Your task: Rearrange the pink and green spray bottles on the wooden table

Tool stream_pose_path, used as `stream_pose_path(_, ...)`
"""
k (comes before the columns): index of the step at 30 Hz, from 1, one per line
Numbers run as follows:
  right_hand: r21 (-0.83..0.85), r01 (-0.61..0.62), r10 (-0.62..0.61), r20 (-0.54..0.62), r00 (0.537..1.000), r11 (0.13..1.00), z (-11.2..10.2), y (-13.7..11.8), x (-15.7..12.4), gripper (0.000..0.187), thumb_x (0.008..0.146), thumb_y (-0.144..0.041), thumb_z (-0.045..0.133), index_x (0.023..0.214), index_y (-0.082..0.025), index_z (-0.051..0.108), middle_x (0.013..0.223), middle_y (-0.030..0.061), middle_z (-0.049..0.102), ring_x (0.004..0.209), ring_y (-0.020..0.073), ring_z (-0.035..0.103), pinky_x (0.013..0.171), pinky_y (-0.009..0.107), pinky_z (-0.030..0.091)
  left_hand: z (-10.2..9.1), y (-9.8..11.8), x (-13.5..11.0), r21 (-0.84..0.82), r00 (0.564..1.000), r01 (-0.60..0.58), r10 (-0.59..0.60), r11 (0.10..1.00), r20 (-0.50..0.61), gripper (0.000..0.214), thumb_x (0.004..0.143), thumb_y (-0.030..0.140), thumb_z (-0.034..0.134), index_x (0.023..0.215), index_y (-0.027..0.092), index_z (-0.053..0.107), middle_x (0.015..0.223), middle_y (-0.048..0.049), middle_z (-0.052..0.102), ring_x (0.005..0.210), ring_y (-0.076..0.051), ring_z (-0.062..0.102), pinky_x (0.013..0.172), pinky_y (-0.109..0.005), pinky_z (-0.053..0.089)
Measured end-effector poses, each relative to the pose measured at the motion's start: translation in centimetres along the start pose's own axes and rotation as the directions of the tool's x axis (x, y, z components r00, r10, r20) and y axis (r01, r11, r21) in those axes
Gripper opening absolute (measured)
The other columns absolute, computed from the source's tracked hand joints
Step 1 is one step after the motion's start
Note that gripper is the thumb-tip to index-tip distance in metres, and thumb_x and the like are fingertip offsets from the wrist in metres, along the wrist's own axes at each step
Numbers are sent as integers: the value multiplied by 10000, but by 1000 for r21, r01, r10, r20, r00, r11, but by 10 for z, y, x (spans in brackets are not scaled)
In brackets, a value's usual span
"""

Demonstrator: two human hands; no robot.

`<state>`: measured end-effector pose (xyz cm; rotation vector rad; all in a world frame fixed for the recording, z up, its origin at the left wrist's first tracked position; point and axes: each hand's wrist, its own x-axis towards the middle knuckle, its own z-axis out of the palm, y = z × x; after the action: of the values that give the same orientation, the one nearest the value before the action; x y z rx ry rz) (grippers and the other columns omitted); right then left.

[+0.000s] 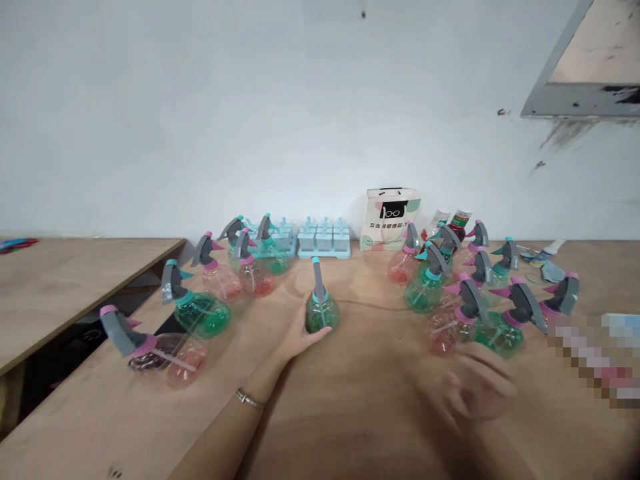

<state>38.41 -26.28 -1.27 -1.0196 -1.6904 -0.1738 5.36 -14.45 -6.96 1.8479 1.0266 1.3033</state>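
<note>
My left hand (299,335) is wrapped round a green spray bottle (323,316) in the middle of the wooden table. The bottle stands upright, its grey head and turquoise collar above my fingers. My right hand (477,383) is smeared by motion, so its fingers cannot be read. It is nearest a pink spray bottle (445,328) and a green spray bottle (501,333) on the right. Several more pink and green spray bottles with grey trigger heads stand in that group. On the left is another group, with a pink spray bottle (180,360) closest to me.
Light blue ice-pop moulds (324,241) stand against the wall, beside a printed paper bag (387,220). Dark bottles (459,223) and small scraps (553,272) lie farther right. A second table (75,287) sits beyond a gap at left. A pixelated patch covers the right edge.
</note>
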Motion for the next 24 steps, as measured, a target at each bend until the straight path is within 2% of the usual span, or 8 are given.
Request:
stream_pose_path(2,83,-1,-4,60,998,997,26,-20,12,375,865,-306,620,1232,-353,557,1060,52,666,955,271,684,835,471,566,3,6,-2,-35,999,25,-23,999,45,957,699,428,798,1492,240,296,1533,-149,410,1435,-353,380,1200,-561,291)
stream_pose_path(4,197,-158,119,197,973,968,59,-34,34,458,871,-298,615,1315,-315,503,1158,80,665,1079,268,663,929,470,548,6,12,-5,-59,994,24,-17,998,112,951,702,451,794,1490,222,313,1516,-158,437,1419,-357,405,1186,-553,319)
stream_pose_path(7,346,-333,185,396,899,877,107,-45,67,681,799,-393,700,1409,-270,425,1420,144,537,1323,314,521,1076,519,451,10,20,-9,-26,969,-59,63,998,239,935,689,479,798,1472,206,366,1470,-162,493,1373,-363,462,1161,-550,357)
stream_pose_path(11,499,-481,275,430,860,721,146,-56,90,715,716,-380,781,1350,-209,497,1422,170,543,1328,329,510,1127,496,392,8,26,-9,103,956,-172,140,980,258,951,655,572,790,1449,205,414,1395,-173,559,1288,-392,534,1096,-592,404)
stream_pose_path(15,604,-617,431,442,786,505,154,-62,104,572,638,-411,824,1143,-206,653,1229,126,689,1180,307,626,1067,465,457,1,23,-7,38,954,-294,291,955,78,928,705,758,623,1419,192,446,1347,-188,592,1243,-381,571,1039,-553,456)
stream_pose_path(18,692,-678,459,533,711,246,147,-52,117,472,633,-497,808,995,-215,697,1053,89,754,1074,292,682,985,460,520,-6,19,-4,-18,909,-348,332,937,-252,714,861,707,447,1357,195,484,1176,-152,666,1023,-289,676,901,-463,533)
stream_pose_path(21,719,-694,412,641,647,-30,137,-38,125,478,646,-601,764,909,-208,699,955,92,765,1031,300,702,882,431,572,-22,15,2,94,836,-195,216,976,-504,410,949,496,461,1212,195,550,1059,-105,664,935,-221,668,881,-405,523)
stream_pose_path(24,671,-729,337,723,603,-135,127,-36,126,467,654,-619,742,849,-198,692,864,94,758,985,298,716,839,409,581,-44,7,13,289,732,-42,227,956,-642,336,927,409,533,1170,178,550,1118,-106,614,1055,-228,608,971,-428,478)
